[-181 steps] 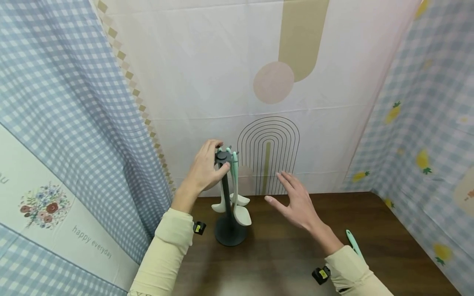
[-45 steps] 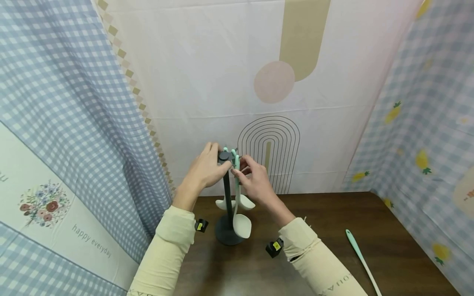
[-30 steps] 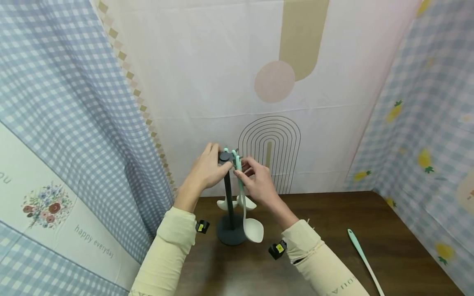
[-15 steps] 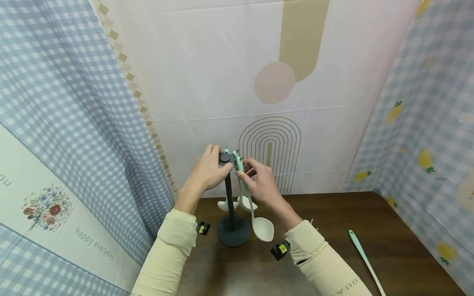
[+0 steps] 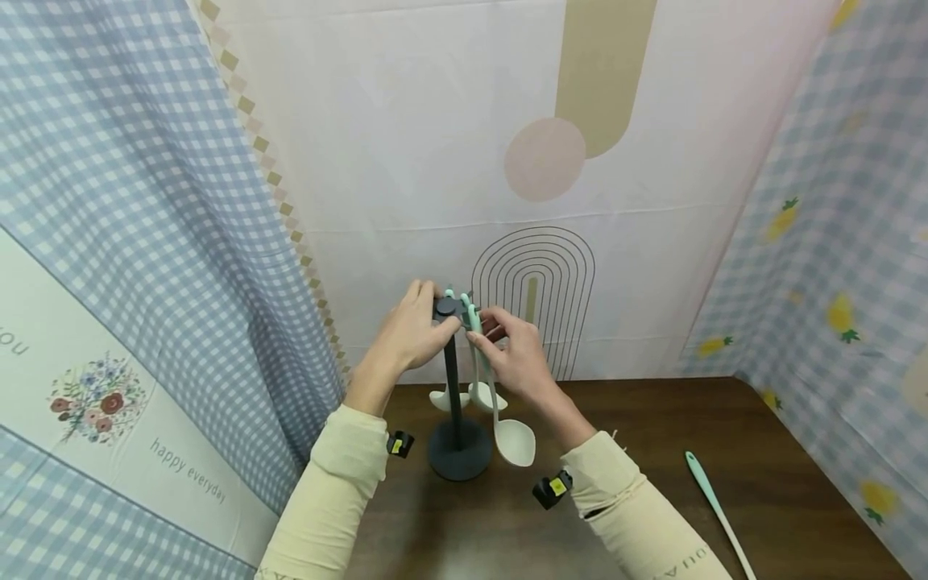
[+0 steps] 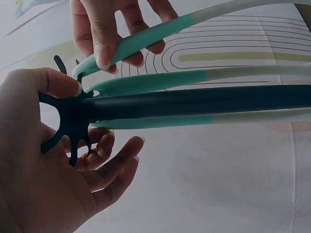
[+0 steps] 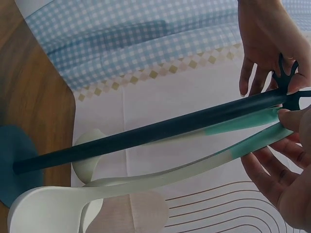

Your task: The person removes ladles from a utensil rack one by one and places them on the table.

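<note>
In the head view a dark utensil stand [image 5: 453, 391] stands upright on the table. My left hand [image 5: 409, 329] grips its hooked top, thumb in front and fingers behind. My right hand [image 5: 520, 354] pinches the mint-green handle of a ladle [image 5: 515, 443] between thumb and fingers. The handle's end is at a hook, and the pale bowl hangs tilted out to the right of the post. Two more pale-headed utensils [image 5: 487, 396] hang behind. The left wrist view shows the ladle's green handle [image 6: 146, 39] under the right thumb, beside a second handle [image 6: 150, 81].
On the right of the brown wooden table [image 5: 616, 483] lies a long mint-and-white utensil [image 5: 714, 503], its far end cut off by the frame. A checked blue cloth [image 5: 217, 242] hangs at the left, and a white printed cloth [image 5: 406, 161] behind.
My right hand, apart from the stand six seconds ago, now pinches the ladle. Over the last second and a half its bowl has swung out to the right. My left hand stays at the stand's top.
</note>
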